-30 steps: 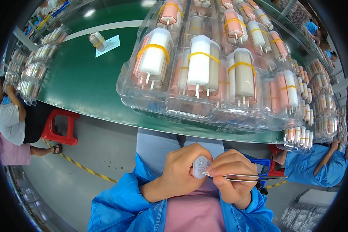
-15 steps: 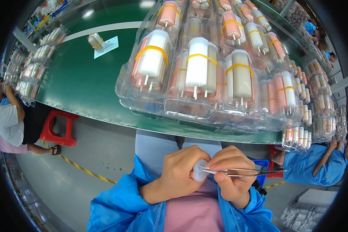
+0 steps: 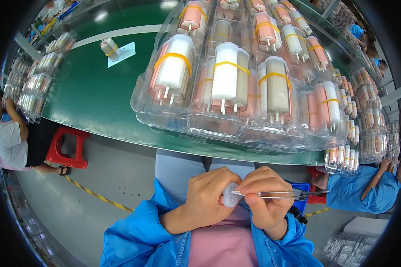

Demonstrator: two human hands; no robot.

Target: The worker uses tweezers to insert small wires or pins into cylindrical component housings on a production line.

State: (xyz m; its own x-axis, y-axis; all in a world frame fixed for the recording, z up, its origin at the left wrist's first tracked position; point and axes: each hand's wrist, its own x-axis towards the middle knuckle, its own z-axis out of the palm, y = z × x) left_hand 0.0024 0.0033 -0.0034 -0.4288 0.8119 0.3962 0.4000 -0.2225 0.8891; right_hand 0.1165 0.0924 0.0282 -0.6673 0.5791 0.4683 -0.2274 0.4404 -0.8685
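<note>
My left hand (image 3: 208,197) is curled around a small white plastic cylinder (image 3: 230,196), held over my lap below the table edge. My right hand (image 3: 266,200) pinches thin metal tweezers (image 3: 280,194) whose tips touch the end of that cylinder; their long end points off to the right. Both hands meet close together in front of my blue jacket and pink top. Most of the cylinder is hidden by my fingers.
A green table (image 3: 93,93) carries stacked clear trays (image 3: 236,120) of white and pink cylinders bound with yellow bands. A lone bundle on paper (image 3: 110,48) lies far left. A person by a red stool (image 3: 67,149) sits left; another in blue (image 3: 365,191) right.
Both hands have stayed pressed together over my lap with the tweezers at the cylinder; the view has shifted slightly, nothing picked up or let go.
</note>
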